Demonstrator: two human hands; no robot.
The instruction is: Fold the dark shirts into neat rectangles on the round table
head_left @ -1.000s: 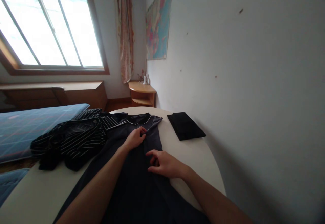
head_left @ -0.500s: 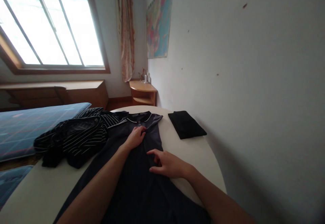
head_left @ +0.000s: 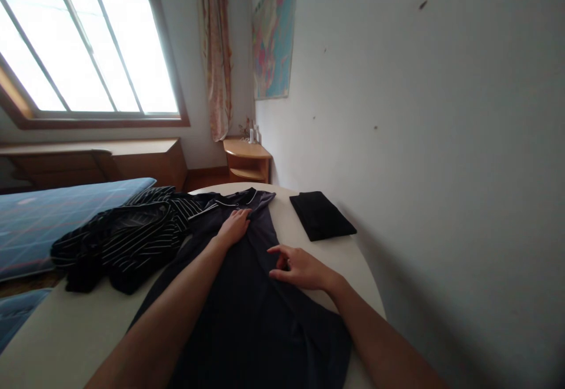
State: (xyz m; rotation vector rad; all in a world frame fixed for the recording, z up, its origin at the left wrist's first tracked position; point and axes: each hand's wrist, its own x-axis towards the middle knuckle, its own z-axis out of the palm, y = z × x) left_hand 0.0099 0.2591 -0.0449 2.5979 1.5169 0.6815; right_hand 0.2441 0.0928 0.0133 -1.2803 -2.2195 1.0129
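A dark navy polo shirt lies lengthwise on a round white table, its white-trimmed collar at the far end. My left hand rests on the shirt's chest just below the collar, fingers laid over the fabric. Nearer the shirt's right edge is my right hand, thumb and forefinger spread apart with nothing between them. Whether its other fingers touch the cloth is hard to see. To the left of the polo sits a crumpled black garment with white stripes.
A folded black cloth item lies at the table's right side, close to the wall. On the left is a bed with a blue checked cover. A wooden corner shelf stands beyond the table.
My right hand has shifted slightly right and away from me. My left hand has slid a little toward the collar. The lower part of the polo has changed shape, its left edge drawn inward.
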